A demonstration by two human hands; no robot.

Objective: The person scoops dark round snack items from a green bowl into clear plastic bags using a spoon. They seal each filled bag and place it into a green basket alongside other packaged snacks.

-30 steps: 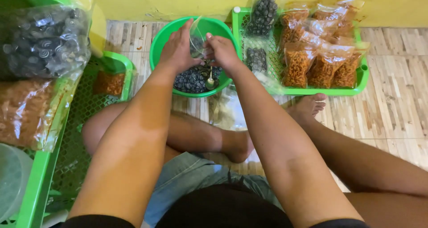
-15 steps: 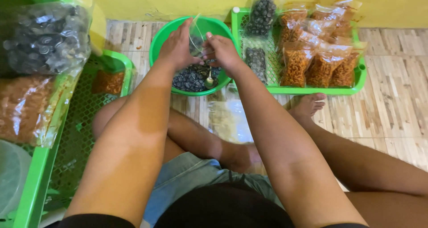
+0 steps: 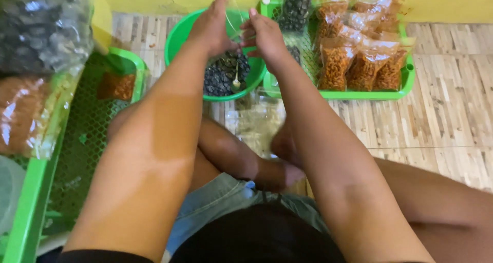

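The person sits cross-legged on the wooden floor [image 3: 452,114] with both arms stretched out over a round green basin [image 3: 181,34] that holds a heap of small dark snack pieces [image 3: 222,77] and what looks like a spoon [image 3: 236,82] standing in them. The left hand [image 3: 211,29] and the right hand [image 3: 265,37] are raised close together above the basin, holding a small clear plastic bag [image 3: 235,17] between them; the fingers of both hands pinch its edges, apparently holding the mouth apart, though the film is too thin to see exactly how. To my eye this is the bag-opening step of packing. The next move would call for one hand to keep the mouth open while the other takes the spoon. Just right of the basin a green tray [image 3: 359,94] carries filled bags of orange snack [image 3: 336,65] and a dark one [image 3: 295,8]; a second green tray [image 3: 31,191] lies at the left.
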